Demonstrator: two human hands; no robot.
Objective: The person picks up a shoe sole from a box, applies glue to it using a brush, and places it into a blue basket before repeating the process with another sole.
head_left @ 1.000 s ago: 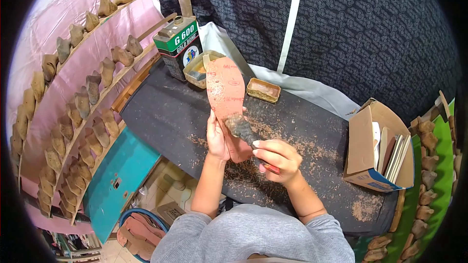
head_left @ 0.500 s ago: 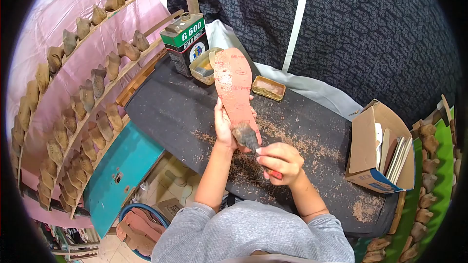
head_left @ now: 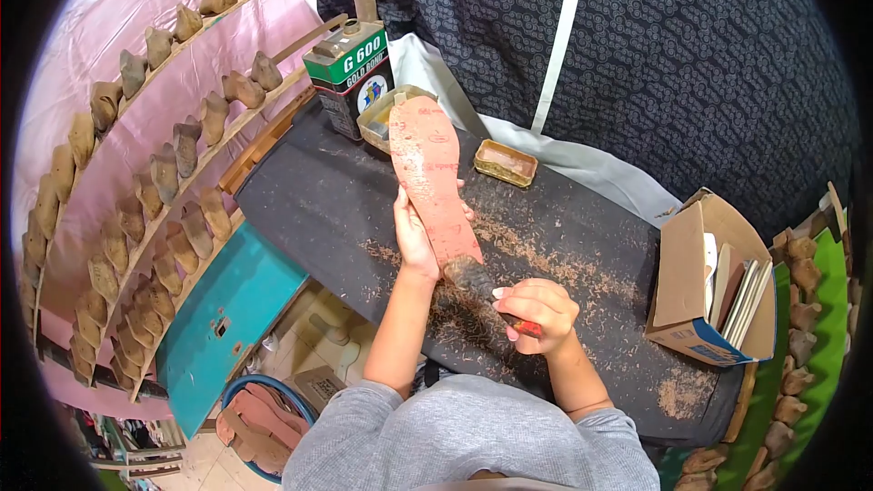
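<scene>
A pink, sole-shaped insole (head_left: 427,164) with red print lies across my left hand (head_left: 416,236), tilted over the table. Its left side looks wet and glossy with adhesive. Fingers of that hand wrap round its narrow middle from beneath. My right hand (head_left: 541,314) grips a brush (head_left: 468,275) by its red handle. The dark, matted bristles touch the heel end of the insole. Beyond the toe end sits an open, glue-stained container (head_left: 373,120), partly hidden by the insole. A small rectangular tin (head_left: 506,164) stands to the right of it.
A green and black G 600 can (head_left: 350,73) stands at the back left. Brown shavings (head_left: 582,264) litter the black table cover (head_left: 300,173). On the right is a cardboard box (head_left: 682,273) holding flat pieces. Shelves of wooden shoe lasts (head_left: 186,145) flank the left; a tub (head_left: 305,409) holds more soles.
The brush has moved down and right, to the insole's heel edge, with my right hand. The insole has shifted slightly left and down in my left hand.
</scene>
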